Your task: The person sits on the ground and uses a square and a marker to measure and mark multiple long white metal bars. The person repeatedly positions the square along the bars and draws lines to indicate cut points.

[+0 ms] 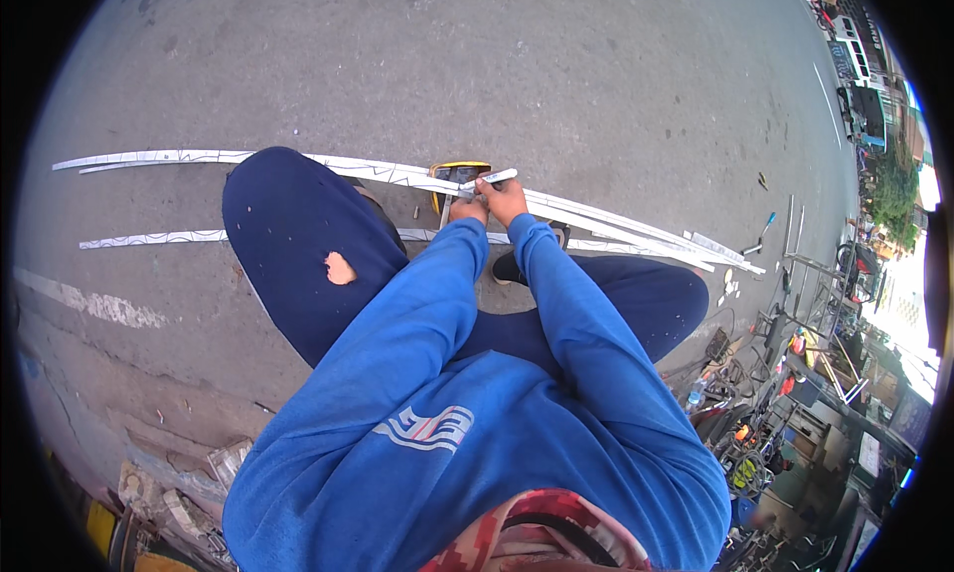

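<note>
As I watch remotely, the left hand (pixel 469 211) is at the near edge of long white strips (pixel 397 174) stretched across pavement (pixel 497 65), though I cannot tell whether its fingers grip, and the right hand (pixel 506 200) grasps a white pen-like stick (pixel 504 175) over those strips. Beneath them shows a yellow-edged object (pixel 462 164); past their right end lies a blue-handled tool (pixel 771 217).

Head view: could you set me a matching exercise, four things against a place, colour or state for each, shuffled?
Things:
1. marker
2. strips
3. sweatshirt
4. trousers

Descriptions:
A. has a hole over the left leg
B. white with dark wavy lines
C. held in the right hand
D. bright blue with a print on the chest

Right pairs: 1-C, 2-B, 3-D, 4-A.
</note>
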Demonstrator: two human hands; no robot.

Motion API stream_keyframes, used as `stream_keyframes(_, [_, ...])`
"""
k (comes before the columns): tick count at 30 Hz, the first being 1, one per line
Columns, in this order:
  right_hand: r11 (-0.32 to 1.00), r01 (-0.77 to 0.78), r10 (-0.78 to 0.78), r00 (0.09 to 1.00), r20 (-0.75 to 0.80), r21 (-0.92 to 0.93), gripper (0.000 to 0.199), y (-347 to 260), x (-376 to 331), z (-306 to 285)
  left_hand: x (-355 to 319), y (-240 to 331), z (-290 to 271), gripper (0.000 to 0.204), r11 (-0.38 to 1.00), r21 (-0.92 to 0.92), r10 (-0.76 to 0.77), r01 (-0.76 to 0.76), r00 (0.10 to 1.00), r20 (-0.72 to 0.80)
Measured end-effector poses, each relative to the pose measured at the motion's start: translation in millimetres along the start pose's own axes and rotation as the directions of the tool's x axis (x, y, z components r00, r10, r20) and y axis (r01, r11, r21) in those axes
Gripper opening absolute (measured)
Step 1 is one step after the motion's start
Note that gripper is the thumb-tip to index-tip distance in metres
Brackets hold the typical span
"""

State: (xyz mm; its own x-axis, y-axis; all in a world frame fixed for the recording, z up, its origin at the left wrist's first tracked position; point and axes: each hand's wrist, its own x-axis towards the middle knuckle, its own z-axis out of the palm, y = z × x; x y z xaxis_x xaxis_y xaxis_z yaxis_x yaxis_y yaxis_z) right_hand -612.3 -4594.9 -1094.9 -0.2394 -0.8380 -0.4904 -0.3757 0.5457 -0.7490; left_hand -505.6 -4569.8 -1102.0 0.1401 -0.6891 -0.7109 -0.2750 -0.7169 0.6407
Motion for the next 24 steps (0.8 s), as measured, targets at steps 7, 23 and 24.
stream_keyframes(7, [0.999, 0.024, -0.024, 1.0, -0.015, -0.037, 0.047, 3.5, 1.5, 1.0, -20.5, 23.9, -14.9, 0.04, 0.994, -0.08, -0.077, 0.074, 0.996, -0.034])
stream_keyframes(23, [0.941, 0.09, -0.093, 0.996, 0.008, -0.326, 0.035, -55.4, -29.7, -31.5, -48.8, 54.0, -35.2, 0.026, 0.985, -0.145, -0.096, 0.097, 0.995, 0.011])
stream_keyframes(24, [0.935, 0.087, -0.092, 0.996, 0.002, -0.345, 0.034, -51.9, -28.3, -35.3, -47.2, 51.7, -33.5, 0.026, 0.988, -0.122, -0.098, 0.097, 0.995, 0.0])
